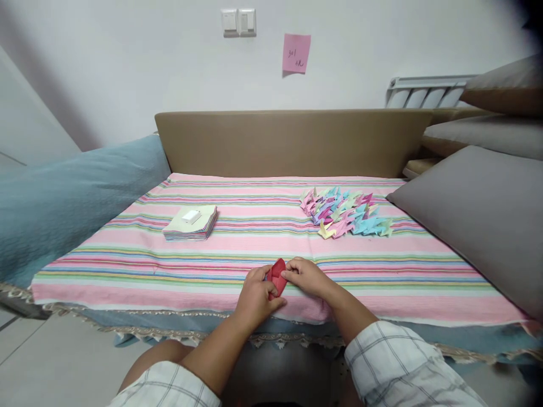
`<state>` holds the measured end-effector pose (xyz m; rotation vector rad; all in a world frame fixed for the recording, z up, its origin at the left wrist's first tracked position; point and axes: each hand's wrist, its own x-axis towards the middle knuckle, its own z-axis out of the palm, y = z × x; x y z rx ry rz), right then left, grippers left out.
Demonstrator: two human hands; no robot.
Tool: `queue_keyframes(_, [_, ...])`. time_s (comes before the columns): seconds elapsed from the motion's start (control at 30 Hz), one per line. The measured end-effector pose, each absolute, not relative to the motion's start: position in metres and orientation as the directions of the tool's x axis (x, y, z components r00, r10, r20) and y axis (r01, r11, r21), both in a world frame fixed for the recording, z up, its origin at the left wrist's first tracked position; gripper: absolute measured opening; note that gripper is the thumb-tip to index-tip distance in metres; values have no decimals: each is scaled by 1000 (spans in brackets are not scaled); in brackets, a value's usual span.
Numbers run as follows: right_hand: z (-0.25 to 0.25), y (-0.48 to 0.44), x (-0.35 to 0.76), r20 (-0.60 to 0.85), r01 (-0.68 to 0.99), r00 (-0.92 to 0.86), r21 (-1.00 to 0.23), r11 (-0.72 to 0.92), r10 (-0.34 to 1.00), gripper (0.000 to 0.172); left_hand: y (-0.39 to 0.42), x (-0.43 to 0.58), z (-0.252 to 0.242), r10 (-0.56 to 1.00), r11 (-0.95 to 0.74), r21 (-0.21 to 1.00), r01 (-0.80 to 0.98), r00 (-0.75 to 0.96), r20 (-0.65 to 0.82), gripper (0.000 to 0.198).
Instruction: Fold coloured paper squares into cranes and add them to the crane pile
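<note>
A red piece of folded paper (pixel 278 281) is held between my two hands, just over the front part of the striped cloth (pixel 254 247). My left hand (pixel 257 294) grips its left side and lower edge, thumb stretched below it. From the right, my right hand (pixel 306 275) pinches the paper's edge between thumb and fingers. Farther back on the right lies a cluster of folded paper cranes (pixel 343 213) in pink, blue, purple, green and yellow. Back on the left rests a stack of square paper sheets (pixel 190 225) with a small white block (pixel 191 216) on top.
Grey cushions (pixel 475 209) line the right side. A blue-covered armrest (pixel 80 192) rises at the left. Behind the cloth stands a brown backrest (pixel 288 144). On the wall are a pink sticky note (pixel 296 53) and light switches (pixel 238 23).
</note>
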<state>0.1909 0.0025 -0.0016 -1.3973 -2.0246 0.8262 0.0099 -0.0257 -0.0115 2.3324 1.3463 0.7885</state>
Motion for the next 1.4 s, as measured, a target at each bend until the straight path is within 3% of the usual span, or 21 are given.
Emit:
queue_keyframes(0.33, [-4, 3, 188, 96, 653, -265, -715, 251, 960, 18, -29, 11, -7, 857, -514, 514, 686, 397, 328, 23])
queue_keyframes(0.57, [-1, 1, 190, 85, 588, -267, -775, 232, 960, 25, -24, 10, -7, 842, -530, 523, 667, 340, 419, 10])
queue_keyframes(0.8, [4, 5, 196, 44, 315, -318, -937, 149, 947, 34, -24, 9, -9, 836, -540, 502, 676, 363, 410, 14])
queue_keyframes(1.0, [3, 7, 206, -38, 131, -551, -990, 42, 834, 42, -25, 10, -7, 809, -573, 476, 667, 370, 456, 11])
queue_keyframes(1.17, [0, 11, 209, 26, 204, -532, -966, 158, 846, 32, -24, 11, -6, 802, -578, 458, 676, 364, 473, 8])
queue_keyframes(1.4, [-1, 10, 203, 16, 324, -410, -932, 162, 912, 29, -21, 11, -9, 819, -558, 460, 691, 367, 442, 11])
